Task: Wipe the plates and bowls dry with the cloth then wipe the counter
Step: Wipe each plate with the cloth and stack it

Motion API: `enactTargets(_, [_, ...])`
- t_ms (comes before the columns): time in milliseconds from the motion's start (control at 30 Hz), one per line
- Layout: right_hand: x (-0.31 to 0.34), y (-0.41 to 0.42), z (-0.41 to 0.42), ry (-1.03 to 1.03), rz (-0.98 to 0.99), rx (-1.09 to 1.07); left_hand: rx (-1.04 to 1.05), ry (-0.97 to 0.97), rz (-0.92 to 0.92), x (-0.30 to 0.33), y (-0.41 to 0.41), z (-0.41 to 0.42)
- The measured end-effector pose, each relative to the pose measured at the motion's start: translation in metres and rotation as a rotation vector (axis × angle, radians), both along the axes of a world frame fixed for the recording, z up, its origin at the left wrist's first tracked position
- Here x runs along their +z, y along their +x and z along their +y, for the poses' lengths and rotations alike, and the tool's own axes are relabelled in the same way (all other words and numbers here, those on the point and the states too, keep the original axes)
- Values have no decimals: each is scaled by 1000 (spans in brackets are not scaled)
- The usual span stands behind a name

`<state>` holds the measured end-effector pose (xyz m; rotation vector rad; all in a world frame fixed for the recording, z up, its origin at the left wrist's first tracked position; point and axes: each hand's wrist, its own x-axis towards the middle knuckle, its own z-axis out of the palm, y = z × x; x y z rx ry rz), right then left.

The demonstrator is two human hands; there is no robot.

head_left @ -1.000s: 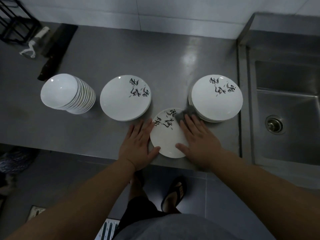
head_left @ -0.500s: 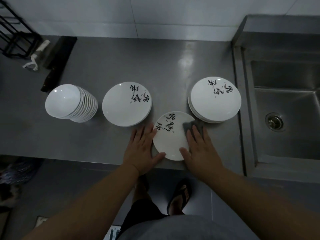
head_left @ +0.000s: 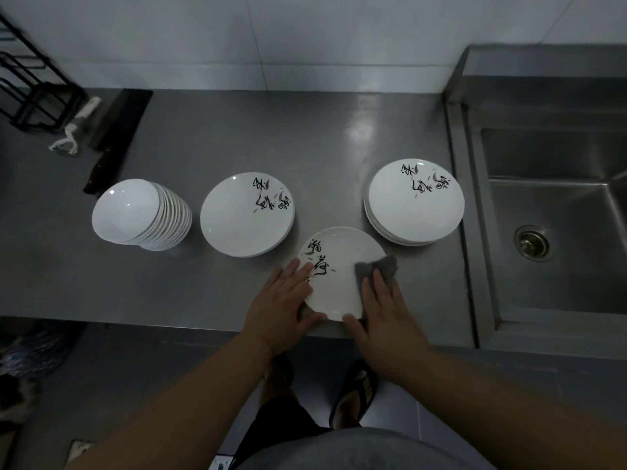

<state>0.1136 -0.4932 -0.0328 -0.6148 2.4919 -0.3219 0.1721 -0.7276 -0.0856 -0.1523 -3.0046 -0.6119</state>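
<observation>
pressing our flat right hand [head_left: 383, 317] on the cloth [head_left: 376, 268] over the plate [head_left: 339, 276], left hand [head_left: 281, 303] open, steadying its rim

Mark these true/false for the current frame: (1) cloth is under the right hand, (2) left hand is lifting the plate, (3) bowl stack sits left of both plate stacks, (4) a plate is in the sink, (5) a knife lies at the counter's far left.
1. The right hand presses the grey cloth on the single white printed plate. True.
2. The left hand lifts that plate. False: it rests flat on the plate's left edge, and the plate looks to sit on the steel counter.
3. The stack of white bowls is leftmost. True.
4. A plate lies in the steel sink. False: no plate shows there.
5. A dark knife lies far left. True.
</observation>
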Motion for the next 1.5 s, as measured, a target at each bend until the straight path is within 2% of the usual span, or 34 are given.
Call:
enactTargets(200, [-6,-62,-15,-28,90,42,71,-29,22,1,5,8])
enactTargets(333, [3,-16,-5,-53,4,30,175,-139,-48,15,11,24])
enactTargets(433, [9,-1,10,-32,-72,127,160,-119,-53,29,9,23])
enactTargets(633, [-7,-61,14,-51,90,181,55,-130,-86,28,9,2])
enactTargets(767, [-2,-12,3,-70,100,78,90,-133,-78,19,13,9])
enactTargets(867, [5,19,8,-9,-28,136,82,-132,-69,21,14,9])
enactTargets(1033, [-1,-55,10,-12,121,154,100,-155,-27,17,19,16])
enactTargets(1167, [-3,-37,5,-68,37,123,166,-129,-19,21,14,32])
enactTargets(1300, [1,2,24,-52,-81,235,140,-108,-100,34,10,41])
enactTargets(1500, [6,-66,31,-40,68,233,87,-196,-165,38,10,7])
